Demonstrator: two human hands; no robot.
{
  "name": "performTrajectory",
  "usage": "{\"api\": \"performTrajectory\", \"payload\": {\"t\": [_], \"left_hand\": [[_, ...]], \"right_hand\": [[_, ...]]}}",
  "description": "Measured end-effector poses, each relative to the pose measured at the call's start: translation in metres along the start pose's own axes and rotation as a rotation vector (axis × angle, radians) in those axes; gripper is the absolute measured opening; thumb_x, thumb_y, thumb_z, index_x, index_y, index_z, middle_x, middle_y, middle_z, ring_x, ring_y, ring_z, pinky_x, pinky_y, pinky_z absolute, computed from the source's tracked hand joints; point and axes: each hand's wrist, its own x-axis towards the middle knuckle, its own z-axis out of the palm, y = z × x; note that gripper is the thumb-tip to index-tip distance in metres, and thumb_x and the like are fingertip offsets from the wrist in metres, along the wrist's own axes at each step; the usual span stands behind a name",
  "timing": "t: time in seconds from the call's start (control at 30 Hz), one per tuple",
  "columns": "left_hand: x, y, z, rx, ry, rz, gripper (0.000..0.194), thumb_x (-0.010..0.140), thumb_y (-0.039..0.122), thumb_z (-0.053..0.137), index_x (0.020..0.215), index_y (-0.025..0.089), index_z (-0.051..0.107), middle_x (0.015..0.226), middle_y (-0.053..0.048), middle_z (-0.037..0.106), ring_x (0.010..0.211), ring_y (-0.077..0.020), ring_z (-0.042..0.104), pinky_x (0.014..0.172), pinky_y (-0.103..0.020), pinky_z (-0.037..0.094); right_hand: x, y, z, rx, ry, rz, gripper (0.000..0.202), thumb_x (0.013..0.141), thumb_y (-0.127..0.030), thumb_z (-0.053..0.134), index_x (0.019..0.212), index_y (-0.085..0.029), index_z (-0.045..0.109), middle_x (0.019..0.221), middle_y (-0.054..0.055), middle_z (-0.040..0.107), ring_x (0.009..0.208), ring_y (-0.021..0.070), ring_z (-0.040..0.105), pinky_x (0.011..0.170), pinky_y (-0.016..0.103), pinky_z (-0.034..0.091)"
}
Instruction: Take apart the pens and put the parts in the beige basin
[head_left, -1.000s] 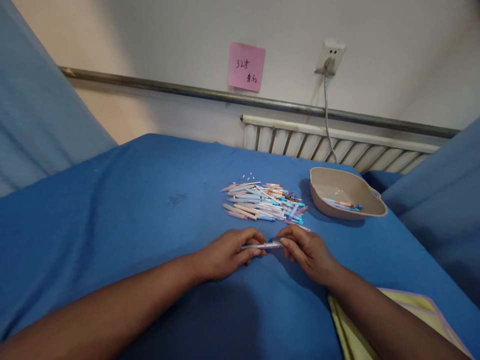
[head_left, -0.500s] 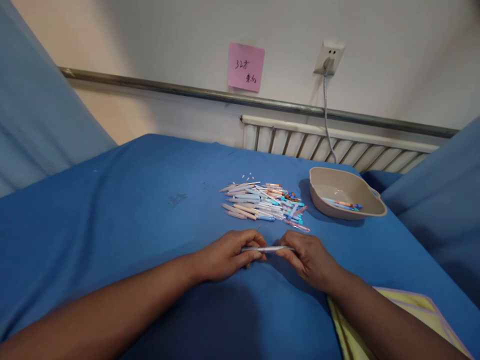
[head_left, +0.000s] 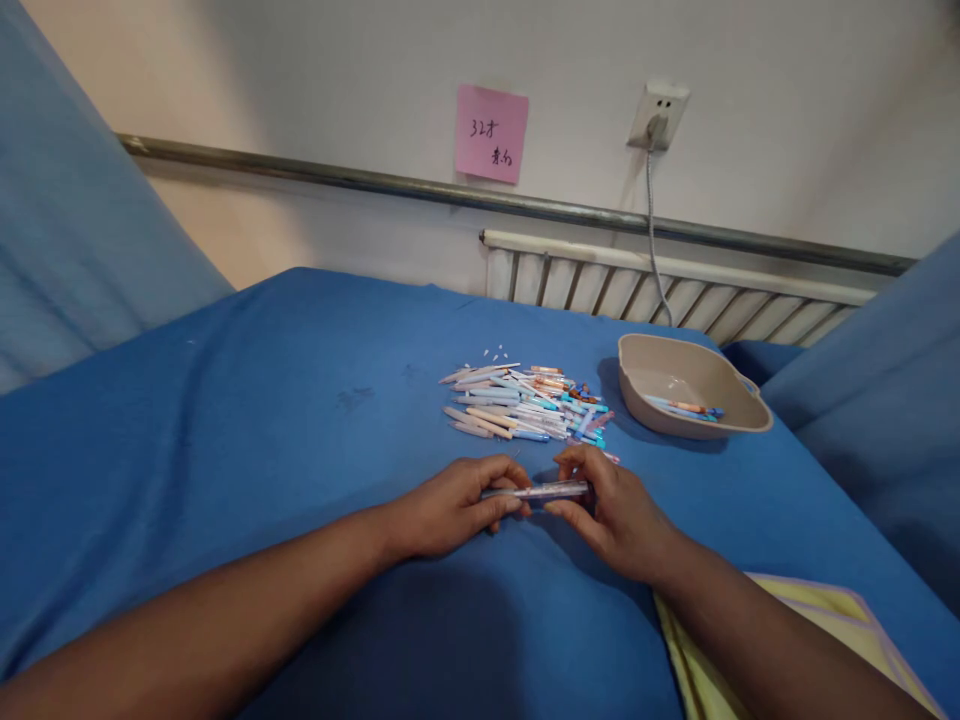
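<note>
A slim, pale pen (head_left: 551,490) lies nearly level between my two hands, just in front of the pile. My left hand (head_left: 469,505) pinches its left end between thumb and fingers. At its right end, the thumb and index finger of my right hand (head_left: 611,510) are spread apart around the pen; the end rests by the curled fingers, and contact there is hard to make out. Beyond the hands, a pile of pens and pen parts (head_left: 517,400) in white, light blue, beige and orange lies on the blue cloth (head_left: 300,400).
A beige basin (head_left: 645,400) holding a few pens stands right of the pile. Tiny white pieces (head_left: 499,352) lie behind the pile. A yellow cloth (head_left: 825,610) is under my right forearm. A radiator (head_left: 592,285) and rail run along the wall.
My right thumb and index finger have moved apart from their pinch on the pen. The pen's right end has risen slightly. My left hand has hardly moved.
</note>
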Motion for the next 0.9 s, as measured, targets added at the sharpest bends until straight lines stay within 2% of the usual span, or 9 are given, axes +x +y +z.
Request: {"api": "performTrajectory", "payload": {"t": [0.1, 0.23, 0.3, 0.37, 0.43, 0.57, 0.73, 0.83, 0.9], "left_hand": [[0.0004, -0.0002, -0.0008, -0.008, 0.014, 0.0, 0.024, 0.09, 0.035, 0.047, 0.103, 0.016, 0.053, 0.092, -0.004, 0.065, 0.07, -0.0105, 0.056, 0.063, -0.022, 0.046], [-0.0007, 0.0005, -0.0009, 0.017, -0.017, 0.009, 0.025, 0.09, 0.036, 0.047, 0.104, 0.016, 0.053, 0.093, -0.005, 0.065, 0.067, -0.0097, 0.056, 0.063, -0.022, 0.046], [-0.0007, 0.0004, -0.0008, 0.019, -0.013, 0.012, 0.025, 0.091, 0.036, 0.046, 0.105, 0.016, 0.053, 0.094, -0.005, 0.065, 0.067, -0.0095, 0.056, 0.063, -0.022, 0.046], [0.0, -0.0006, -0.0008, 0.013, 0.006, 0.01, 0.025, 0.091, 0.036, 0.045, 0.104, 0.016, 0.053, 0.093, -0.004, 0.065, 0.068, -0.0097, 0.056, 0.064, -0.023, 0.046], [0.0012, -0.0023, -0.0013, -0.008, 0.024, -0.001, 0.026, 0.091, 0.037, 0.045, 0.104, 0.016, 0.053, 0.093, -0.005, 0.065, 0.067, -0.0098, 0.056, 0.063, -0.023, 0.046], [0.0025, -0.0049, -0.0027, -0.024, 0.034, -0.025, 0.026, 0.091, 0.036, 0.044, 0.104, 0.016, 0.052, 0.095, -0.005, 0.066, 0.068, -0.0102, 0.056, 0.065, -0.024, 0.047], [0.0013, -0.0021, -0.0024, 0.041, -0.011, -0.036, 0.027, 0.09, 0.039, 0.045, 0.104, 0.017, 0.054, 0.095, -0.004, 0.066, 0.07, -0.0106, 0.057, 0.066, -0.023, 0.046], [0.0017, -0.001, -0.002, 0.045, -0.02, -0.024, 0.026, 0.091, 0.038, 0.045, 0.103, 0.017, 0.054, 0.094, -0.004, 0.066, 0.07, -0.0105, 0.057, 0.066, -0.023, 0.046], [0.0028, -0.0015, -0.0025, 0.027, 0.001, -0.024, 0.026, 0.091, 0.037, 0.044, 0.103, 0.016, 0.054, 0.093, -0.004, 0.066, 0.069, -0.0102, 0.056, 0.065, -0.023, 0.047]], "right_hand": [[0.0003, 0.0005, -0.0007, -0.031, -0.018, -0.063, 0.012, 0.092, -0.029, 0.046, 0.094, -0.019, 0.051, 0.085, 0.005, 0.06, 0.074, 0.0147, 0.057, 0.065, 0.025, 0.042], [0.0001, 0.0051, -0.0016, -0.123, -0.097, -0.026, 0.026, 0.094, -0.037, 0.04, 0.083, -0.02, 0.056, 0.072, 0.002, 0.059, 0.065, 0.0146, 0.055, 0.059, 0.026, 0.039], [-0.0001, 0.0051, -0.0018, -0.086, -0.096, 0.005, 0.025, 0.094, -0.039, 0.041, 0.091, -0.02, 0.056, 0.073, 0.002, 0.061, 0.066, 0.0152, 0.057, 0.06, 0.026, 0.04], [-0.0003, 0.0032, -0.0013, -0.015, -0.046, 0.037, 0.025, 0.09, -0.039, 0.049, 0.107, -0.019, 0.051, 0.083, 0.004, 0.063, 0.068, 0.0155, 0.058, 0.062, 0.026, 0.042], [-0.0001, 0.0011, -0.0002, 0.036, 0.011, 0.038, 0.028, 0.088, -0.034, 0.052, 0.111, -0.019, 0.046, 0.089, 0.006, 0.063, 0.069, 0.0152, 0.058, 0.062, 0.026, 0.042], [0.0013, 0.0027, 0.0018, 0.047, 0.029, -0.013, 0.011, 0.091, -0.029, 0.047, 0.094, -0.02, 0.052, 0.081, 0.003, 0.063, 0.07, 0.0139, 0.057, 0.062, 0.024, 0.04], [0.0029, 0.0064, 0.0003, 0.005, -0.018, 0.023, 0.029, 0.093, -0.04, 0.043, 0.077, -0.019, 0.056, 0.065, 0.0, 0.059, 0.058, 0.0122, 0.053, 0.056, 0.023, 0.036], [0.0034, 0.0023, -0.0008, 0.066, 0.002, 0.049, 0.022, 0.088, -0.04, 0.051, 0.093, -0.019, 0.054, 0.075, 0.002, 0.062, 0.064, 0.0135, 0.055, 0.06, 0.024, 0.039], [0.0038, -0.0003, -0.0005, 0.098, 0.045, 0.056, 0.025, 0.085, -0.036, 0.057, 0.102, -0.019, 0.05, 0.083, 0.003, 0.062, 0.068, 0.0142, 0.056, 0.062, 0.025, 0.041]]}}
